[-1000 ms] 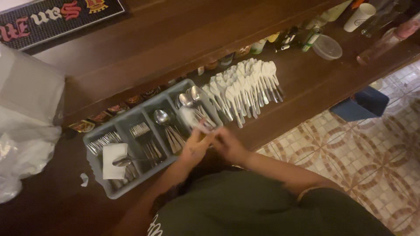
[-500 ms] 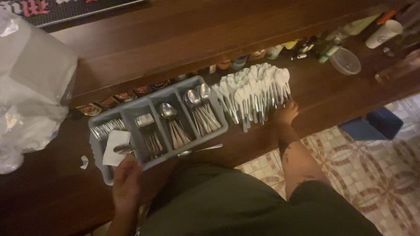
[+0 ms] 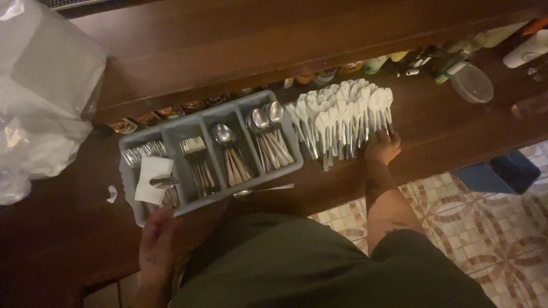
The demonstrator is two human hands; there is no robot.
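— So, what have your hands got hold of?

— Your left hand (image 3: 155, 244) rests at the near left corner of the grey cutlery tray (image 3: 188, 126), fingers curled against its rim; whether they actually pinch the edge cannot be told from here. Your right hand (image 3: 381, 149) lies palm down on the dark wooden counter (image 3: 445, 131), fingertips touching the handles at the right end of the row of napkin-wrapped cutlery (image 3: 342, 117). It closes on nothing that can be seen.

— And how do your arms lie?

— Your right forearm runs straight up from your body to that row, wrist level. Your left arm reaches up along your left side, with only the back of the hand showing.

— Where does everything sit?

— The tray lies slantwise on the counter, just left of the wrapped row. Its compartments hold forks (image 3: 195, 149) and spoons (image 3: 265, 122), and a folded white napkin (image 3: 153, 179) lies in the leftmost one. A loose spoon (image 3: 264, 190) lies on the counter along the tray's near edge. A clear plastic bag (image 3: 40, 97) sits well to the left.

— What has changed?

— A second ago both hands met over the tray's right end. Half a second ago they had parted, to about where they are now. The tray and the row have not moved.
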